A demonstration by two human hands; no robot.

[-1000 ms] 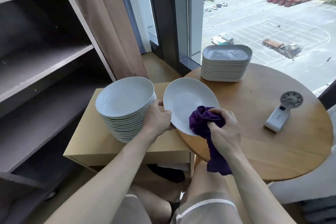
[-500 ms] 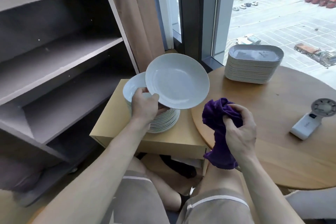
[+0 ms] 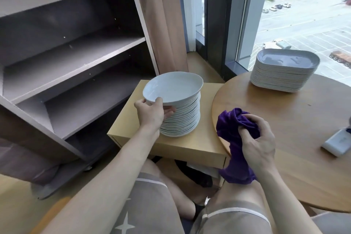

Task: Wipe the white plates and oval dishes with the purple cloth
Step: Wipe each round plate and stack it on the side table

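A white plate (image 3: 171, 88) lies on top of a tall stack of white plates (image 3: 182, 119) on a low wooden box. My left hand (image 3: 152, 111) grips that top plate at its near-left rim, thumb over the edge and fingers under it. To the right, my right hand (image 3: 256, 138) holds the bunched purple cloth (image 3: 232, 131) above the round table's near edge; a tail of cloth hangs down below the hand. A stack of oval dishes (image 3: 283, 70) stands at the back of the table by the window.
The low wooden box (image 3: 190, 144) stands between an open grey shelf unit (image 3: 76, 59) on the left and the round wooden table (image 3: 296, 123) on the right. A small white device (image 3: 336, 143) lies at the table's right edge. My knees are below.
My left hand carried the plate leftward from beside the cloth and lowered it onto the stack. My right hand drew the cloth off the plate and stays over the table edge.
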